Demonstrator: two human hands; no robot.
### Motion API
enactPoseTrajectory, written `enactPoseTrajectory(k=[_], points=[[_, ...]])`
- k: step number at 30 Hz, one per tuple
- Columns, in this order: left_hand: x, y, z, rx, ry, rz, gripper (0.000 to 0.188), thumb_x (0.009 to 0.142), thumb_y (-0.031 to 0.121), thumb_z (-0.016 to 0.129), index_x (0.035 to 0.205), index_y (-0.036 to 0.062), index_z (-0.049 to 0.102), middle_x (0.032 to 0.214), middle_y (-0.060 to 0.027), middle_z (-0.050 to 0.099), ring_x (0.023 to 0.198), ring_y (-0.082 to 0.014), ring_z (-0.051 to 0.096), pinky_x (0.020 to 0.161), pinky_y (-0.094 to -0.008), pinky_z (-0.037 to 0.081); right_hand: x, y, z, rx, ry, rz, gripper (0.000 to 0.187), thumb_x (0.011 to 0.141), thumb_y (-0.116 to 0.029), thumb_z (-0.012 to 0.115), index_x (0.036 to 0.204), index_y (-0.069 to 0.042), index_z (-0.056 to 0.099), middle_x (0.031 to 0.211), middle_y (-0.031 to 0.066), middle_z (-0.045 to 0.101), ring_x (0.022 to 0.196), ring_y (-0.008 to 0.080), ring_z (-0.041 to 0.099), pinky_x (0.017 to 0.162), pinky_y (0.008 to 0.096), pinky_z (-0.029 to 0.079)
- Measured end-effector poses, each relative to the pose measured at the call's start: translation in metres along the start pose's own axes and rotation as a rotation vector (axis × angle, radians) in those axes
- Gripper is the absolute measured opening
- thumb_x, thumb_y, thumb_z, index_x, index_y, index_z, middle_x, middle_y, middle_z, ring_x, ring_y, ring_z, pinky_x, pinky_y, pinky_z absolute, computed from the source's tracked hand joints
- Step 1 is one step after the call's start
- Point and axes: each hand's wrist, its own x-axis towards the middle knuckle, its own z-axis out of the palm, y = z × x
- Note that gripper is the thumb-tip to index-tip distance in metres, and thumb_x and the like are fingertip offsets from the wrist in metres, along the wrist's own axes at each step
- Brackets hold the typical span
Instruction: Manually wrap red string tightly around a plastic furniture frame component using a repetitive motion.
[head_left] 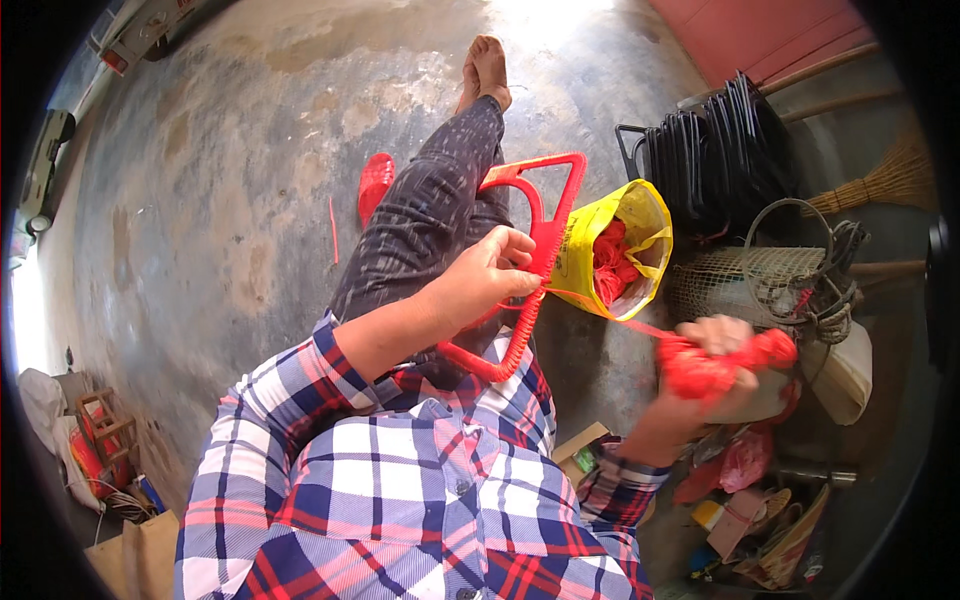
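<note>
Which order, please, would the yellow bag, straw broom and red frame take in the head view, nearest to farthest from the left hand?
1. Red frame: held by the left hand.
2. Yellow bag: to the hand's right.
3. Straw broom: far right.

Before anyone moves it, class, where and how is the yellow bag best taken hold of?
Probably by the far rim of the yellow bag, pinched from above: its mouth gapes open, leaving that edge exposed, while the red strand runs past the near edge.
</note>
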Motion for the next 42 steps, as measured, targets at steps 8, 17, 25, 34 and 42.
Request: enactPoseTrajectory(k=[8, 17, 25, 34, 42], points=[[0.018, -0.048, -0.006, 0.652, 0.134, 0.214, 0.063, 0.07, 0.004, 0.066, 0.13, -0.0018, 0.046, 0.125, -0.0188, 0.05, 0.122, -0.03, 0.047, 0.106, -0.0391, 0.036, -0.014, -0.005, -0.032, -0.397, 0.479, 0.095, 0.048, 0.079, -0.018, 0.06, 0.121, 0.003, 0.052, 0.092, 0.0062, 0.053, 0.076, 0.0135, 0.054, 0.067, 0.0269, 0.047], [0.032, -0.06, -0.004, 0.221, 0.095, 0.135, 0.038, 0.087, 0.004, 0.063, 0.121, -0.0053, 0.049, 0.103, -0.0155, 0.066, 0.092, -0.0214, 0.066, 0.083, -0.0339, 0.052, -0.038, 0.116, -0.029, -0.452, 0.327, 0.771, 0.033, 0.072, -0.01, 0.062, 0.104, -0.003, 0.058, 0.09, 0.0033, 0.061, 0.078, 0.0127, 0.059, 0.075, 0.0262, 0.048], [0.027, -0.047, -0.005, -0.145, 0.006, -0.113, 0.022, 0.092, 0.005, 0.061, 0.112, -0.0011, 0.054, 0.088, -0.0063, 0.063, 0.074, -0.0119, 0.06, 0.065, -0.0258, 0.05, -0.014, 0.047, -0.032, -0.367, 0.383, 0.257, 0.026, 0.07, -0.012, 0.058, 0.094, -0.005, 0.053, 0.083, 0.0068, 0.054, 0.075, 0.0203, 0.054, 0.072, 0.0332, 0.05], [0.027, -0.062, -0.013, -0.287, -0.082, -0.147, 0.013, 0.094, 0.009, 0.061, 0.104, 0.002, 0.058, 0.084, -0.0045, 0.064, 0.065, -0.0101, 0.056, 0.059, -0.0233, 0.047, -0.025, 0.039, -0.02, -0.274, 0.401, 0.091, 0.016, 0.08, -0.016, 0.057, 0.091, -0.006, 0.051, 0.117, 0.0138, 0.06, 0.114, 0.0279, 0.055, 0.098, 0.0466, 0.045], [0.025, -0.07, -0.015, -0.484, -0.156, -0.178, 0.018, 0.096, 0.025, 0.055, 0.095, 0.0072, 0.058, 0.076, -0.0018, 0.06, 0.062, -0.0107, 0.054, 0.057, -0.0235, 0.043, -0.044, 0.031, -0.042, -0.181, 0.353, 0.211, 0.01, 0.084, -0.012, 0.057, 0.083, -0.009, 0.047, 0.072, -0.0003, 0.047, 0.062, 0.0118, 0.045, 0.078, 0.0345, 0.047]])
